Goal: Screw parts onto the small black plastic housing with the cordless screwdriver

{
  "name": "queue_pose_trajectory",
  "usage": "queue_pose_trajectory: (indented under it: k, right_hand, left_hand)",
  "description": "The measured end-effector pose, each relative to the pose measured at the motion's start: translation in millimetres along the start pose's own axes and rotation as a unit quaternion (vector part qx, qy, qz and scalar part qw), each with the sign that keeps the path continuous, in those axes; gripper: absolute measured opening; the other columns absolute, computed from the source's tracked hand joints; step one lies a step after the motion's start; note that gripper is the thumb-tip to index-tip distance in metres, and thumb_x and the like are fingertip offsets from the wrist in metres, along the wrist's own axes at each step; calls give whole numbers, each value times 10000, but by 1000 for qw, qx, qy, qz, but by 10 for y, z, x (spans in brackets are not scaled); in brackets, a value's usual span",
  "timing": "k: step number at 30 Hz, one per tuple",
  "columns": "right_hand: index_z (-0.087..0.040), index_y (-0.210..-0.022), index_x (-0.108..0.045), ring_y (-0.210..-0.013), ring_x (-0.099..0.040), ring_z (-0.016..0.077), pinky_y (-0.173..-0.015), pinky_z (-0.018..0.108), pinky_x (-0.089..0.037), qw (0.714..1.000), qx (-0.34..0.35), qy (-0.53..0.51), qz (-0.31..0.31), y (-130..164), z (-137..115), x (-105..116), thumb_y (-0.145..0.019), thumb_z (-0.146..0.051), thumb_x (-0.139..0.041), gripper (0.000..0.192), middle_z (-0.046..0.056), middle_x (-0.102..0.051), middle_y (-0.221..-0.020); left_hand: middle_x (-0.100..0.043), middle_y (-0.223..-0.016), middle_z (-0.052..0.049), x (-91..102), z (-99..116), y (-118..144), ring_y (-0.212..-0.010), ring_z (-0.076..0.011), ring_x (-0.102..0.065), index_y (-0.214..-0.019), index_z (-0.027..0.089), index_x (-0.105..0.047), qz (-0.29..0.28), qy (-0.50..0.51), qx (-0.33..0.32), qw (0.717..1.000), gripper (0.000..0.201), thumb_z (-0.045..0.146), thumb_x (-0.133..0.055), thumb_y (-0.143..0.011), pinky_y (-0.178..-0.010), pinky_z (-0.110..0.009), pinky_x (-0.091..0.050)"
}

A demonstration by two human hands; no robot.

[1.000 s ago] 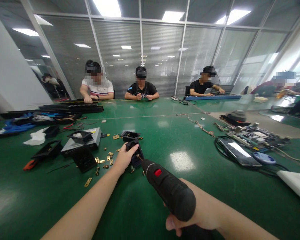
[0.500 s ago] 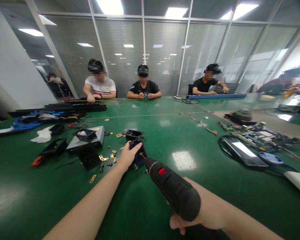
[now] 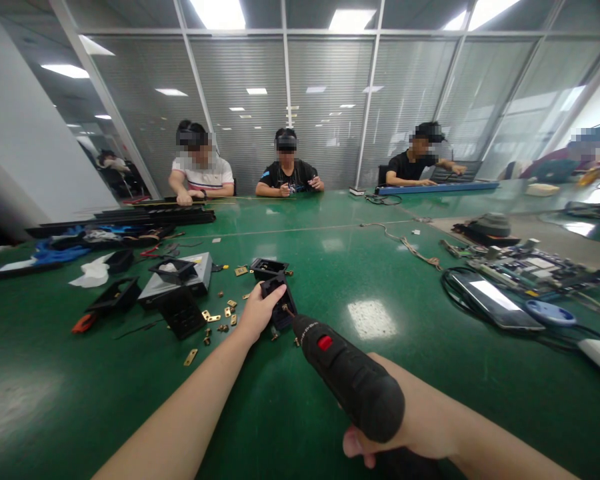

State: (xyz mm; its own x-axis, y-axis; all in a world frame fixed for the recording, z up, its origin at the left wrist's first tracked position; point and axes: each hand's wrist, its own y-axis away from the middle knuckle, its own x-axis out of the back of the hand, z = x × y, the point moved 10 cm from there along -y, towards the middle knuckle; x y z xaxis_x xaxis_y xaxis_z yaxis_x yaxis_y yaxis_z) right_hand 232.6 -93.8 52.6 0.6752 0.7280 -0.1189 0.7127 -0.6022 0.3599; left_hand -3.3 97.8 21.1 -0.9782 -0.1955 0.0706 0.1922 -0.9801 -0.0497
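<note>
My left hand is closed on a black plastic housing, thumb across its top, tilting it up off the green table. My right hand is wrapped round the grip of a black cordless screwdriver with a red switch. Its bit reaches into the housing, at a small brass-coloured screw. Just behind stands another black housing. Left of my left hand lie several brass plates and small screws. The screwdriver hides most of my right fingers.
A silver metal box with black frames on and beside it stands at left, near orange-handled pliers. To the right lie a phone, a blue oval object and circuit boards. Several people sit across the table.
The whole view has shifted slightly, moving things a little to the right. The screwdriver and housing keep their positions relative to each other. Across the table, the middle person's hands have moved apart.
</note>
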Motion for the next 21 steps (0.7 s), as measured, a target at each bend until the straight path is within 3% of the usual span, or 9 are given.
queue_pose_trajectory:
  k: [7,12,15,21]
  right_hand:
    - [-148,-825,-703,-672,-708,128,-607,225,-573,1000,2,5,-5,27,-32,-27,-680,-373,-1059,445,14,-748,-818]
    - [-186,-756,-621,-616,-637,125,-520,198,-459,999,8,29,28,76,-183,-107,-566,-366,-1105,550,-10,-709,-712]
    - [-183,-704,-620,-618,-626,130,-515,206,-414,997,33,57,28,82,-301,-178,-599,-371,-1090,516,8,-713,-708]
    - [-185,-740,-644,-602,-632,141,-509,214,-466,999,-14,24,47,66,-170,-114,-533,-384,-1087,528,1,-701,-715]
  left_hand:
    - [-830,-1122,-121,-27,0,-14,-1031,-313,-771,-1157,182,-761,-30,13,8,999,842,803,-964,-626,-1011,-478,-615]
    - [-790,-1015,-76,-50,40,32,-943,-279,-744,-1064,202,-739,-55,1,2,998,778,803,-966,-625,-926,-439,-615]
    - [-779,-1015,-75,-48,43,36,-941,-274,-738,-1063,206,-732,-55,-6,0,998,770,801,-962,-632,-911,-429,-610]
    - [-797,-1038,-90,-45,40,34,-969,-290,-758,-1070,202,-741,-49,-4,5,999,775,796,-965,-624,-932,-448,-626]
